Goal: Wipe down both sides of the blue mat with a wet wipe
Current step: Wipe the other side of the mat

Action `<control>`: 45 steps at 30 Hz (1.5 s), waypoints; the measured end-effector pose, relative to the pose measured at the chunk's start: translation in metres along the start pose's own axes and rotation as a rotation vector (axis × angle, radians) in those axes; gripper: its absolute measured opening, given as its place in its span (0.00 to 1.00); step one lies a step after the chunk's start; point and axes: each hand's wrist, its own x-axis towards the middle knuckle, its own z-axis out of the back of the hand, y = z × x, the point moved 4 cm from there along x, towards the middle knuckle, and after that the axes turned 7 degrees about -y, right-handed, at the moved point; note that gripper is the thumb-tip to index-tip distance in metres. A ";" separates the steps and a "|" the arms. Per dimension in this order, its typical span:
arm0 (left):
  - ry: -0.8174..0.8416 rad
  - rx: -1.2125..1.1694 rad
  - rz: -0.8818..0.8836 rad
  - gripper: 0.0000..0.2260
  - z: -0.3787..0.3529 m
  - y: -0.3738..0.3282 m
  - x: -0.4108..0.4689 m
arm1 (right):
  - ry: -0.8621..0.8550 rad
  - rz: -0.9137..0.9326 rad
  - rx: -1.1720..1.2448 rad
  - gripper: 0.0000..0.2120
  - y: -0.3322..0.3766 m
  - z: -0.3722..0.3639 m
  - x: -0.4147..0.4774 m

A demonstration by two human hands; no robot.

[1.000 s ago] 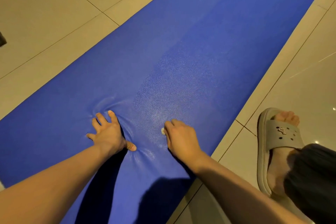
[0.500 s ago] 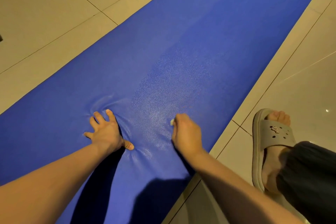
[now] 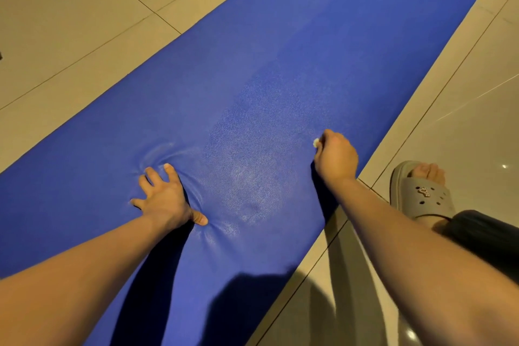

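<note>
The blue mat [image 3: 309, 50] lies flat on the tiled floor [image 3: 84, 22] and runs as a long diagonal from the lower left of the frame to the upper right. The person bends over it, one foot in a grey slipper [image 3: 421, 191] at the right edge. The left hand [image 3: 164, 196], left of centre, presses down with its fingers [image 3: 148, 180] spread, and the mat makes small wrinkles around it. The right hand [image 3: 335, 157], right of centre and close to the mat's right border, is curled round the wet wipe [image 3: 315, 143]; only a small white bit of it shows at the front of the hand. Between the two hands is a damp patch [image 3: 252, 163] that shines a little. I think the step in hand is the wiping of the upper side, and only this middle part looks done. The next move, in my opinion, calls for strokes toward the dry upper part of the mat, with the left hand holding it firm, and later the mat must be turned over for the other side.
</note>
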 end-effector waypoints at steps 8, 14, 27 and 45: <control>-0.003 -0.003 0.007 0.77 0.004 0.000 -0.003 | 0.181 0.496 0.124 0.07 0.077 -0.012 -0.159; -0.007 -0.012 0.000 0.77 0.003 0.001 -0.002 | 0.131 0.550 0.022 0.06 0.041 -0.011 -0.096; -0.016 -0.011 0.008 0.77 0.003 -0.001 -0.003 | 0.103 0.421 0.069 0.05 0.047 -0.003 -0.139; -0.308 -0.075 -0.148 0.35 -0.025 0.008 -0.071 | 0.148 0.167 -0.034 0.04 0.002 -0.002 -0.067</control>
